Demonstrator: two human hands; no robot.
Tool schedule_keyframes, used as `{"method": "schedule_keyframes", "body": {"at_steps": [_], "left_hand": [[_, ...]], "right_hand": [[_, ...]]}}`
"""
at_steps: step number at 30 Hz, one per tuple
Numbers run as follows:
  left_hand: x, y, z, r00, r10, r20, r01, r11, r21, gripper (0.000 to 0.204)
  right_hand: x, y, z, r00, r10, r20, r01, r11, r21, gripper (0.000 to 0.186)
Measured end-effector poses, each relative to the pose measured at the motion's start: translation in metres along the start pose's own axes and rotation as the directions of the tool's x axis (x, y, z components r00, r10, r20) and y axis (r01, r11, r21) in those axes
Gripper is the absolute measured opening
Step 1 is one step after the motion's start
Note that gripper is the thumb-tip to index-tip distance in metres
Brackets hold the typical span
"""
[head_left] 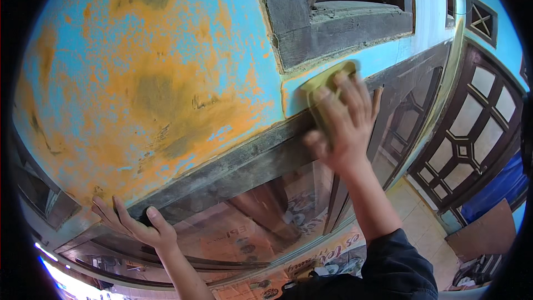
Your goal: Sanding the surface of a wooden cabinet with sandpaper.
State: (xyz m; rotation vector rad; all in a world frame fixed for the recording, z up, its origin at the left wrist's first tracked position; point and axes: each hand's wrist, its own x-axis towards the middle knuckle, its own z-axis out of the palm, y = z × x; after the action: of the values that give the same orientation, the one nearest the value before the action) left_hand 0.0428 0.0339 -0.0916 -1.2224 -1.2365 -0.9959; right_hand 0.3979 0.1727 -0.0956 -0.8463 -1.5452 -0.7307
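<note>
My right hand [345, 125] presses a folded yellow-green sheet of sandpaper [317, 84] flat against a narrow light-blue strip of wall [383, 54]. The fingers and sheet are slightly blurred. That strip lies between a dark wooden vent frame [344, 36] above and a dark window beam [233, 161] below. Lower left, my left hand [141, 230] is spread open against the beam and the wall's lower edge, holding nothing. The broad wall panel [183, 39] at left shows worn blue paint, orange patches and dark smudges.
Window glass [266, 211] sits beneath the beam, with printed orange sheeting visible around it. To the right stand a dark panelled door [463, 128], a blue tarp [497, 189] and a brown board [483, 233] on the tiled floor [408, 205].
</note>
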Motion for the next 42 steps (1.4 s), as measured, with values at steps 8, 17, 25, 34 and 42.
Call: {"method": "schedule_keyframes", "body": {"at_steps": [8,17,25,34,42], "left_hand": [[0.004,0.008,0.002,1.0,0.023,-0.019,-0.023,1.0,0.008,0.059],[0.007,0.01,0.001,0.999,0.023,-0.029,-0.022,0.999,0.025,0.056],[0.025,0.038,-0.004,0.999,-0.002,0.048,0.003,1.0,-0.029,0.06],[0.046,0.119,0.021,0.959,0.165,0.229,-0.164,0.986,-0.021,0.068],[0.045,0.125,0.031,0.964,0.221,0.148,-0.228,0.973,0.033,0.059]], "right_hand": [[-0.003,-0.012,-0.007,0.993,-0.079,0.084,0.07,0.992,0.102,0.058],[0.001,-0.004,-0.003,0.999,0.03,0.034,-0.035,0.989,0.147,0.067],[0.01,0.042,-0.007,0.961,0.274,-0.041,-0.267,0.955,0.131,0.06],[0.01,0.102,-0.011,0.934,0.334,-0.131,-0.33,0.943,0.045,0.06],[-0.006,0.048,-0.013,0.993,0.045,0.112,-0.045,0.999,-0.006,0.061]]}}
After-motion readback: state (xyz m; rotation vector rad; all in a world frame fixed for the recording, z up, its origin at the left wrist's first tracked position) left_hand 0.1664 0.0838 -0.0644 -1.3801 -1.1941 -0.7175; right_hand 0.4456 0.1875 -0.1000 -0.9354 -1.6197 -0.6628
